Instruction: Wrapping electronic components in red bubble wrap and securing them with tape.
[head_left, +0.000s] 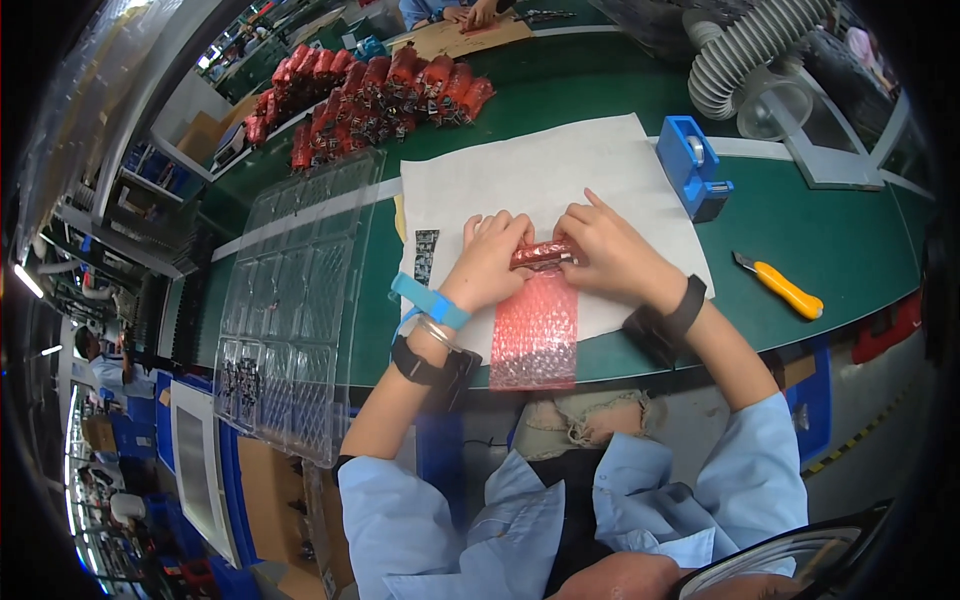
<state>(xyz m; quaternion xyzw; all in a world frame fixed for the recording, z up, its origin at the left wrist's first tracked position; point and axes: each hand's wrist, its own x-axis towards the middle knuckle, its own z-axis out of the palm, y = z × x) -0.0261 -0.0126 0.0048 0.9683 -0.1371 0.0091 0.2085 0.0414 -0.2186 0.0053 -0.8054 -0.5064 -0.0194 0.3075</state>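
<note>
Both hands grip the ends of a red bubble-wrap roll (543, 254) over a white sheet. My left hand (490, 262) closes on its left end, and my right hand (612, 252) closes on its right end. From the roll a flat strip of red bubble wrap (534, 335) runs toward me and hangs slightly past the table's front edge. Whatever lies inside the roll is mostly hidden. Left of my left hand, a small dark circuit board (426, 256) lies on the white sheet (530, 160). A blue wrist strap (428, 300) circles my left wrist.
Red wrapped bundles (390, 90) are heaped at the back left. A clear plastic tray (290, 300) with some dark boards stands at the left. To the right are a blue tape dispenser (690, 165), a yellow utility knife (787, 290) and a flexible grey duct (750, 55). Another person's hands (475, 14) work at the far side.
</note>
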